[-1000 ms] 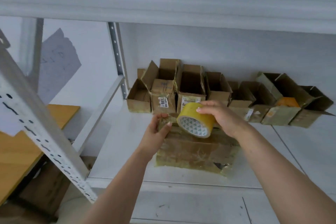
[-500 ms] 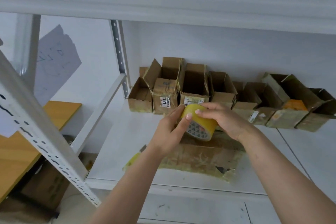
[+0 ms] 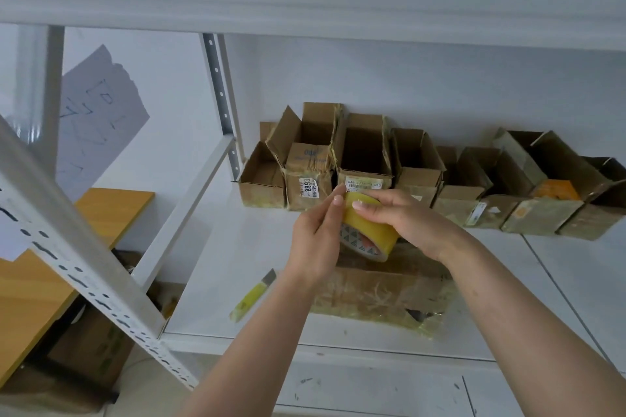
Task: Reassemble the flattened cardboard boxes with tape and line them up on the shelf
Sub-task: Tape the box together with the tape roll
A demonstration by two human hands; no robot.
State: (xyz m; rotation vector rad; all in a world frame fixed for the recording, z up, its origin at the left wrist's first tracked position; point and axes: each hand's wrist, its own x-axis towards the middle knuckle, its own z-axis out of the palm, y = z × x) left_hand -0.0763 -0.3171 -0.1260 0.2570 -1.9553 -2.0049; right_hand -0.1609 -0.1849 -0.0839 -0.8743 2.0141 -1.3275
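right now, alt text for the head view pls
Both hands hold a yellow tape roll above a flattened cardboard box on a white shelf; the left hand fingers its edge, the right hand grips it. Open boxes line the back; a yellow cutter lies left.

Flattened box (image 3: 379, 298) partly hidden under both hands; tape roll (image 3: 371, 230) core mostly covered by left hand (image 3: 316, 240). Rightmost box (image 3: 599, 210), right of right hand (image 3: 403, 220), cut by edge. Labels unreadable.
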